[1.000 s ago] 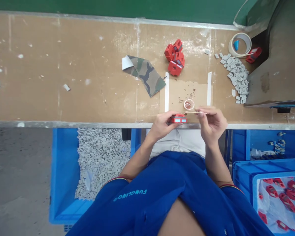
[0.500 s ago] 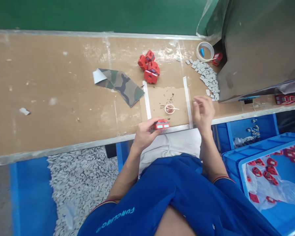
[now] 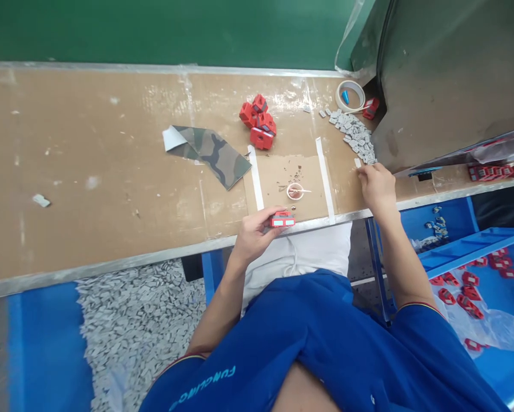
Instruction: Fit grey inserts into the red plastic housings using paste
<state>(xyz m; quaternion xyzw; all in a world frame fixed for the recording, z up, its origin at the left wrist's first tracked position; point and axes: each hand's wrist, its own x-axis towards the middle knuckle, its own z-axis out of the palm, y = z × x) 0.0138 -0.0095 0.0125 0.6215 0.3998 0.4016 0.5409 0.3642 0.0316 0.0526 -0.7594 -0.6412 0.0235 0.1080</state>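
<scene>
My left hand [image 3: 253, 233] is closed round a small red toy car body [image 3: 282, 219] with two pale window-like rectangles, held at the table's front edge. To the right, my right hand [image 3: 379, 186] reaches down to the tabletop with its fingers pinched. Its fingertips touch a small light-grey flat piece [image 3: 358, 163] at the near end of a pile of similar grey pieces [image 3: 358, 136]. Just beyond the held car, a small round cup [image 3: 295, 191] contains brownish stuff, and a thin white stick lies across it.
Several red car bodies [image 3: 262, 139] are heaped behind the cup. A camouflage-patterned sheet [image 3: 216, 151] lies to their left. A tape roll [image 3: 350, 96] sits at the back right beside a grey panel [image 3: 449, 86]. Blue bins hold red parts [image 3: 470, 293] and grey pieces [image 3: 149, 332].
My right hand has moved right, from beside the white tape strip to the grey pieces, and its fingers have closed at one. My left hand holds the red car body as before.
</scene>
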